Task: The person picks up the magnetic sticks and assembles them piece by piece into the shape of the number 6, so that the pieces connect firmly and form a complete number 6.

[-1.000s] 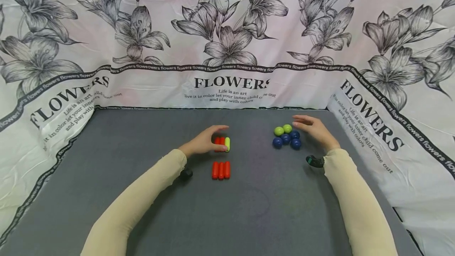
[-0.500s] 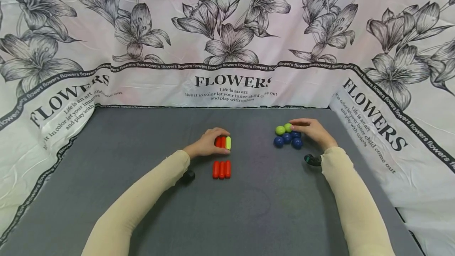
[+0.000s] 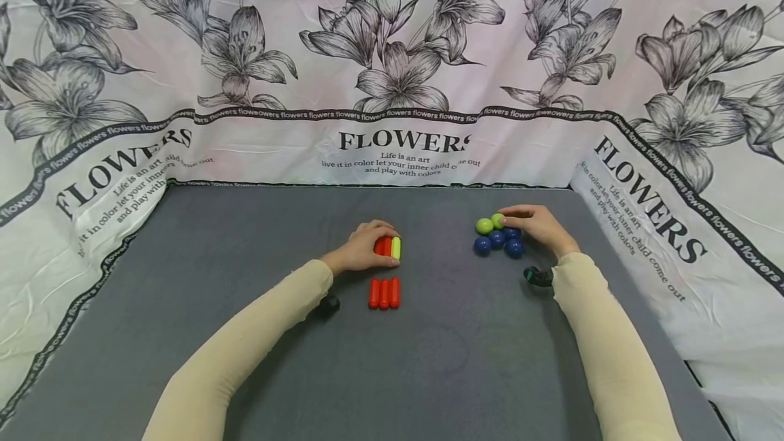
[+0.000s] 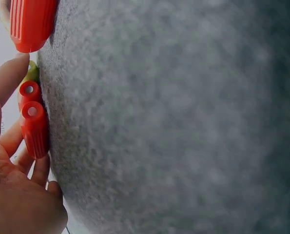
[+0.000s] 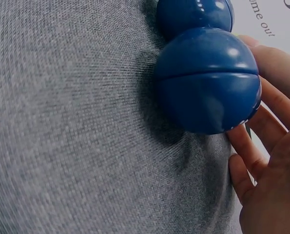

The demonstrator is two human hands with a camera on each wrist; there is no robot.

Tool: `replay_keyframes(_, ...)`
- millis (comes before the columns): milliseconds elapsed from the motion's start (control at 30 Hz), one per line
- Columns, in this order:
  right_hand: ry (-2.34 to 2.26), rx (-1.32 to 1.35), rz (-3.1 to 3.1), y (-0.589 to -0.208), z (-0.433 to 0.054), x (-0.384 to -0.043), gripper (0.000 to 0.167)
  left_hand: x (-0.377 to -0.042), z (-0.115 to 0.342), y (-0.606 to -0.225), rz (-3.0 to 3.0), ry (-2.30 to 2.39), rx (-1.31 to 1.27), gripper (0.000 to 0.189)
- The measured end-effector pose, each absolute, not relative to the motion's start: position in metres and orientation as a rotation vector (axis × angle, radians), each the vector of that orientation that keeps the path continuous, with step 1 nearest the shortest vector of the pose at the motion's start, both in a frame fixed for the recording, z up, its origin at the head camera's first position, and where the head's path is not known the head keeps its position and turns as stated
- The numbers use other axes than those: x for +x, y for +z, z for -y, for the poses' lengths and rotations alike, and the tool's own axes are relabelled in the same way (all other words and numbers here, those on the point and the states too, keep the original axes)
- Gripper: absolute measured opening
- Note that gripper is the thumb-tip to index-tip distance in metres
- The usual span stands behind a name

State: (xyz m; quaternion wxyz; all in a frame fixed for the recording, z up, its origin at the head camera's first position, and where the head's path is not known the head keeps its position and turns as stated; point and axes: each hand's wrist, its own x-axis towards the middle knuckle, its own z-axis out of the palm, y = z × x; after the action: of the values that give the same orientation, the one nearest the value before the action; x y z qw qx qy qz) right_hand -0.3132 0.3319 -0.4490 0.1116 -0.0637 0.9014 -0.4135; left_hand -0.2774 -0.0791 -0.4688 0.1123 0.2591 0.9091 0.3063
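Yellow-green cylinder (image 3: pixel 396 248) and far green ball (image 3: pixel 498 220), each at your fingertips on the grey surface (image 3: pixel 429 366). Your left hand (image 3: pixel 360 249) pinches the yellow-green cylinder end to end, the thumb at its near end and the fingers curved over its far end. Two red cylinders (image 3: pixel 383 246) lie side by side along its left flank, within the arch of your hand. Nearer you, three red cylinders (image 3: pixel 384 292) form a separate parallel row. In the left wrist view, the red cylinders show ribbed sides, and your thumb partly covers the yellow-green one.

Your right hand (image 3: pixel 540 226) reaches in from the right; its thumb and forefinger hold the far green ball in a narrow pinch. Near green ball (image 3: pixel 484 226) sits just to its left, and four blue balls (image 3: pixel 482 246) cluster on the near side of the pair, some partly beneath your hand in the head view. In the right wrist view, a seam rings the nearest blue ball, which hides most of your grip. Behind the surface stands a floral cloth (image 3: pixel 257 148) lettered "FLOWERS"; cream sleeves (image 3: pixel 612 346) cover your arms.
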Motion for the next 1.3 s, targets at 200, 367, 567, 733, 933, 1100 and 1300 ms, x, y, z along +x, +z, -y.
replay_keyframes(200, -1.184, -0.19, -2.675, -0.45, -0.332, -0.315, 0.055, -0.277, 0.076, -0.466, -2.667, 0.888, 0.741, 0.055)
replay_keyframes(367, -1.159, -0.191, -2.694, -0.448, -0.332, -0.316, 0.054, -0.279, 0.073, -0.464, -2.67, 0.895, 0.703, 0.055)
replay_keyframes(567, -1.17, -0.164, -2.722, -0.447, -0.333, -0.314, 0.055, -0.279, 0.068, -0.458, -2.655, 0.955, 0.644, 0.056)
replay_keyframes(733, -1.22, -0.139, -2.735, -0.439, -0.332, -0.312, 0.055, -0.279, 0.066, -0.449, -2.625, 1.148, 0.599, 0.058)
replay_keyframes(933, -1.295, -0.13, -2.754, -0.424, -0.325, -0.306, 0.052, -0.282, 0.064, -0.44, -2.586, 1.352, 0.608, 0.062)
replay_keyframes(1100, -1.346, -0.127, -2.738, -0.4, -0.308, -0.29, 0.044, -0.283, 0.059, -0.432, -2.523, 1.422, 0.596, 0.065)
replay_keyframes(1300, -1.341, -0.141, -2.763, -0.389, -0.294, -0.278, 0.04, -0.282, 0.051, -0.428, -2.497, 1.411, 0.615, 0.062)
